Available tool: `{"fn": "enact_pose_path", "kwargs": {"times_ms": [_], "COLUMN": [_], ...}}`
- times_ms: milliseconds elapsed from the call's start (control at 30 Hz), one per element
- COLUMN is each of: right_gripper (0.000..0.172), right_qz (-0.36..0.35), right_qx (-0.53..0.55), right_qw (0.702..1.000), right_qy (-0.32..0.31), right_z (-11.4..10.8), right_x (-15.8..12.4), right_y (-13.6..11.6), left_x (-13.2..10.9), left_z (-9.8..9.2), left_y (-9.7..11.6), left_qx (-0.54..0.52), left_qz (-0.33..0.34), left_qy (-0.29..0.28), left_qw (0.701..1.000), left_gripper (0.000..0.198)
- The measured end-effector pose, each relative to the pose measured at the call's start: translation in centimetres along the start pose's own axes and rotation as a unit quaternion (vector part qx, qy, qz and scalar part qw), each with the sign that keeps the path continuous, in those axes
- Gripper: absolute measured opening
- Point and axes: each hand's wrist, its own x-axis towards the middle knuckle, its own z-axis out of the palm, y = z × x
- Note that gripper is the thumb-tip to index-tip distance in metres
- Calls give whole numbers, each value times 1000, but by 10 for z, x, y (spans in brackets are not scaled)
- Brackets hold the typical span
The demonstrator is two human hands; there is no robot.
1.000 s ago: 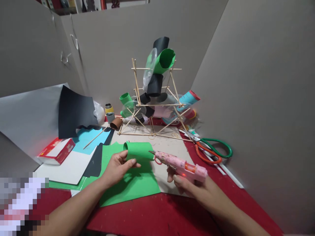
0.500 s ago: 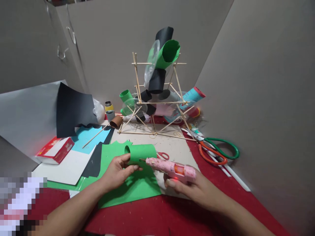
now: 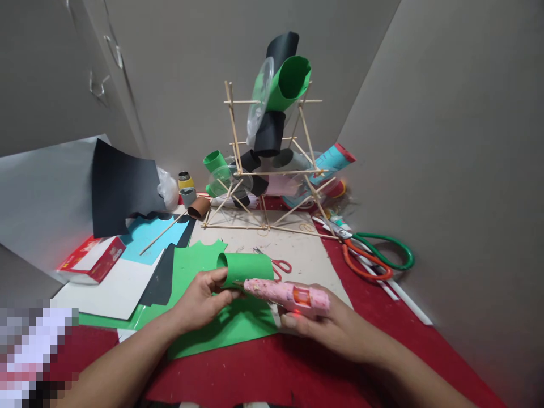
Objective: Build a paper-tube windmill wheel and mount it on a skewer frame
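Between the thumb and fingers of my left hand [image 3: 208, 300] is the left end of a rolled green paper tube [image 3: 250, 265]. My right hand [image 3: 318, 326] is wrapped round a pink glue gun [image 3: 287, 296], its nozzle pointing left at the lower side of the tube, close to my left fingertips. Whether the nozzle touches the paper I cannot tell. A red light glows on the gun's body. Beneath both hands lies a cut sheet of green paper [image 3: 229, 328]. Small red-handled scissors [image 3: 281, 266] rest just behind the tube.
Behind stands a wooden stick frame [image 3: 280, 173] bearing a wheel of black and green tubes [image 3: 291, 85]. Large scissors [image 3: 378, 258] with green and orange handles lie at right. To the left are a red box [image 3: 91, 260], blue paper [image 3: 153, 241] and a brown tube [image 3: 199, 208].
The glue gun has shifted slightly left along the underside of the green tube. The camera view has moved a little, and my left hand keeps its hold.
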Motion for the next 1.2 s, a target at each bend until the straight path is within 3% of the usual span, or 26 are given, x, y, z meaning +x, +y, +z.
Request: {"fn": "enact_pose_path", "kwargs": {"times_ms": [167,433,800,1200], "right_gripper": [47,49,44,43], "right_qz": [2,16,8,10], "right_qx": [28,-4,38,33], "right_qw": [999,1000,999,999], "right_qy": [-21,0,-4,4], "right_z": [2,4,3,-4], "right_x": [1,0,-4,-13], "right_y": [-1,5,-2,-2], "left_x": [0,-1,-1,-1], "left_z": [1,2,3,-3], "left_y": [5,3,6,-6], "left_qx": [18,-1,-29,-63], "left_qz": [-4,-13,-30,-44], "left_qy": [-5,-17,-13,-6], "left_qw": [1000,1000,999,997], "left_gripper": [18,20,21,24]}}
